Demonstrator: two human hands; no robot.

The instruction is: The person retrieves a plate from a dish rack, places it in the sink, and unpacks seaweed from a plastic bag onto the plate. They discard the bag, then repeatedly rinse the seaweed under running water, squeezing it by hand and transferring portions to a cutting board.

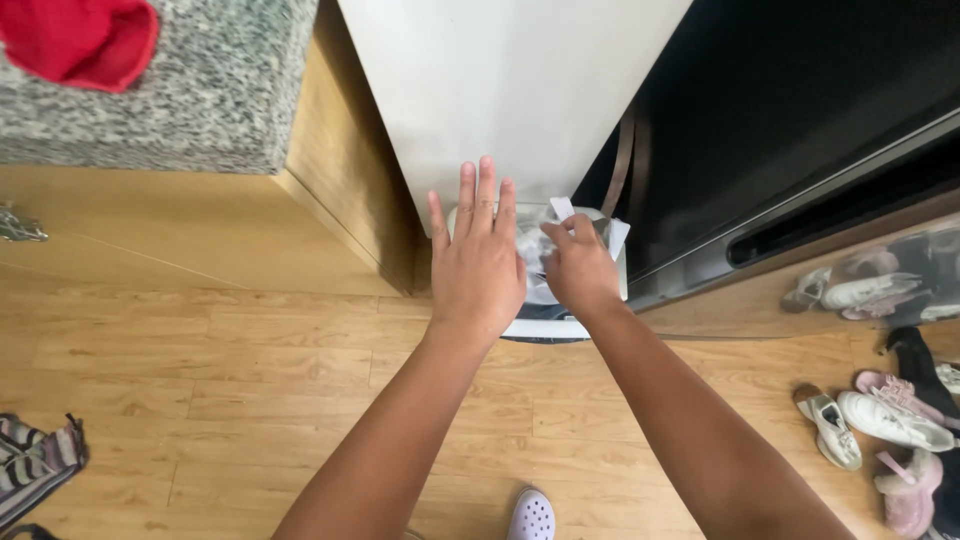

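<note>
Nearest to me, a pale perforated clog [533,516] pokes into view on the wooden floor [250,380], and both my forearms reach forward over it. My left hand [477,262] is spread flat, fingers [487,195] straight and open, holding nothing; it hovers over the left rim of a small white waste bin [545,327], as if to steady it. My right hand [580,268] is curled closed, its fingers pinching the white bin liner [618,236] just inside the bin mouth, so the liner sits directly under and between those fingers. The bin stands on the floor against a white cabinet panel [510,90], beside a dark glass door [800,110]. Off to the right, several shoes [885,420] lie scattered; far left, a red cloth [85,40] rests on a speckled stone table [180,100].
</note>
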